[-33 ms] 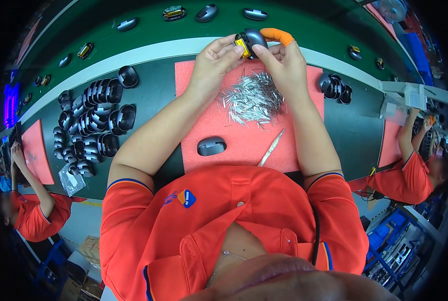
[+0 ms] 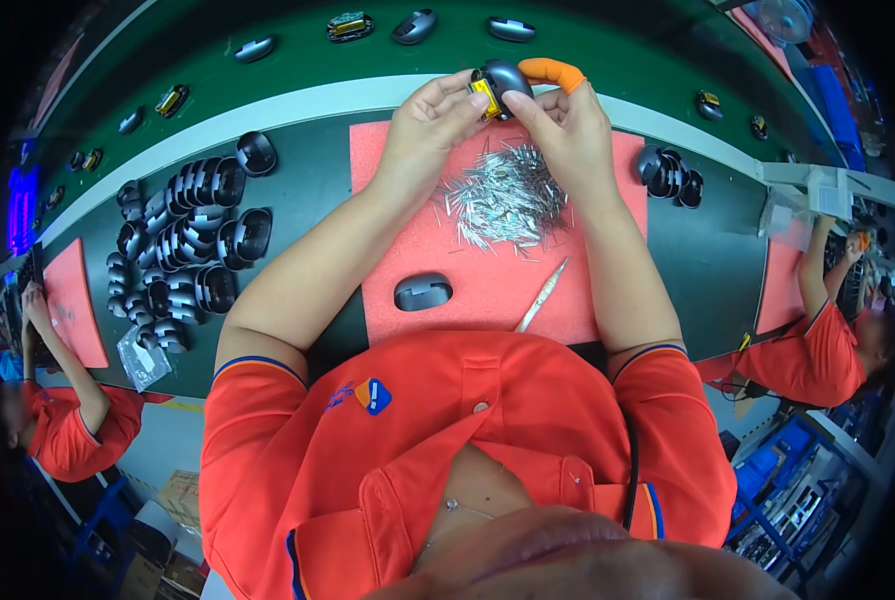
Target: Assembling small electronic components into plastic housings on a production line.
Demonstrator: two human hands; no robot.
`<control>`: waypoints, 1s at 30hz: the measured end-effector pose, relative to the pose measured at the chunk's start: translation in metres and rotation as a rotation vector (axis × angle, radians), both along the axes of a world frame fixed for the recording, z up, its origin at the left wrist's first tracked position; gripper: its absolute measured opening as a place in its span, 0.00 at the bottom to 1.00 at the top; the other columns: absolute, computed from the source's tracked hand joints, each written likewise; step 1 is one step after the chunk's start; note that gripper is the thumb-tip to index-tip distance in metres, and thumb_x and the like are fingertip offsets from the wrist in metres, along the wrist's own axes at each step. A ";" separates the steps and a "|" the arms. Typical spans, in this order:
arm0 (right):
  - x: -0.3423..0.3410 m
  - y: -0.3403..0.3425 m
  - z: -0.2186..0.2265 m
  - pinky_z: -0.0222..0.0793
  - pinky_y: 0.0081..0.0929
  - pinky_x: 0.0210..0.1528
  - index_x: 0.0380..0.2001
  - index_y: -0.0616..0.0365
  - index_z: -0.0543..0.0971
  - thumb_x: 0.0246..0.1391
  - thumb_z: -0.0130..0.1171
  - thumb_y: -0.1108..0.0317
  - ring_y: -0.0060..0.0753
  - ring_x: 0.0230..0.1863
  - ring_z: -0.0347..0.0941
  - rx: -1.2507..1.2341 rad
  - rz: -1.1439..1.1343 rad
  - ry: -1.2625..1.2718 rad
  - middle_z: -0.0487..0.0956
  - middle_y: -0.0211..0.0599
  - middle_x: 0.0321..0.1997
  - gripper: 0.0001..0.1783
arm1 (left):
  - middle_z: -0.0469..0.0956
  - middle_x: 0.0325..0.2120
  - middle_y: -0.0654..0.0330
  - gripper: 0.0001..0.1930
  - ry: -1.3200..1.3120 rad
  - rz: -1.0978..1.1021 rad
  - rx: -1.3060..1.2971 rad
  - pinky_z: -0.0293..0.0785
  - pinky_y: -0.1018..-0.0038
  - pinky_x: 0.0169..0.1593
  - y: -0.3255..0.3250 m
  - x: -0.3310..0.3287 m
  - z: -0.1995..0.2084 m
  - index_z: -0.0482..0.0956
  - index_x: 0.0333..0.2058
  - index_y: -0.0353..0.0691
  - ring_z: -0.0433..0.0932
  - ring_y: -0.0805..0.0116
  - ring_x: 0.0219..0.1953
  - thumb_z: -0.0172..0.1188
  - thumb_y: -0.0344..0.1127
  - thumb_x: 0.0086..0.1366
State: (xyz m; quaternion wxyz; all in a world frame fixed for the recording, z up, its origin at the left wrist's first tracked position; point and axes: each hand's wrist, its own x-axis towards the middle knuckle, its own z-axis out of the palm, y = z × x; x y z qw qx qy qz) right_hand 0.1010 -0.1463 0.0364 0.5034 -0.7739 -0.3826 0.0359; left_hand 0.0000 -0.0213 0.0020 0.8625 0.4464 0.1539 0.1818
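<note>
Looking down from the head view: both hands raised over the far edge of the red foam mat (image 2: 487, 290), at the near edge of the green conveyor belt (image 2: 297, 60). Left hand (image 2: 429, 125) curled, thumb and fingertips pinching the left side of a mouse shell (image 2: 497, 80). Right hand (image 2: 567, 125) pinching the shell's right side, forefinger stretched out and capped with an orange finger cot (image 2: 552, 71).

Handling, judged from the look: light, stiff moulded plastic, smooth and probably a little slippery on the rounded back; likely easy to scratch, with the open inside more delicate. Best held by the two long sides, much as now, clear of the yellow part.

Appearance: small, rounded, dark grey and glossy, tilted up between the fingertips, with a yellow insert (image 2: 484, 93) showing on the side toward the left hand. Finer detail too small to tell.

Around the hands: heap of thin silvery metal strips (image 2: 502, 195) on the mat just below the wrists; another dark mouse shell (image 2: 422, 291) lying nearer the body; a pale slim tool (image 2: 540, 297) beside it. Stacked dark shells (image 2: 187, 235) well to the left, a smaller cluster of dark parts (image 2: 667, 172) to the right, more mice spaced along the belt.
</note>
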 end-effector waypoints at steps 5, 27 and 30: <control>0.000 -0.002 0.003 0.62 0.12 0.24 0.46 0.61 0.73 0.51 0.65 0.66 0.14 0.24 0.69 -0.017 -0.014 0.043 0.77 0.34 0.26 0.21 | 0.77 0.43 0.57 0.22 0.005 0.004 -0.006 0.72 0.77 0.50 -0.001 -0.002 0.001 0.68 0.52 0.33 0.76 0.74 0.44 0.61 0.34 0.61; 0.003 -0.003 -0.001 0.67 0.16 0.30 0.46 0.60 0.76 0.52 0.64 0.65 0.18 0.28 0.72 0.042 -0.027 0.019 0.78 0.34 0.31 0.19 | 0.76 0.45 0.56 0.22 0.019 0.003 0.020 0.72 0.76 0.51 -0.001 -0.001 0.000 0.67 0.54 0.33 0.75 0.73 0.46 0.58 0.35 0.64; 0.004 -0.002 -0.004 0.70 0.20 0.30 0.43 0.58 0.78 0.50 0.65 0.62 0.23 0.26 0.74 0.072 -0.056 -0.032 0.78 0.35 0.29 0.19 | 0.76 0.45 0.55 0.23 0.006 -0.014 0.034 0.71 0.75 0.51 -0.001 -0.001 0.001 0.66 0.55 0.32 0.75 0.73 0.46 0.58 0.35 0.64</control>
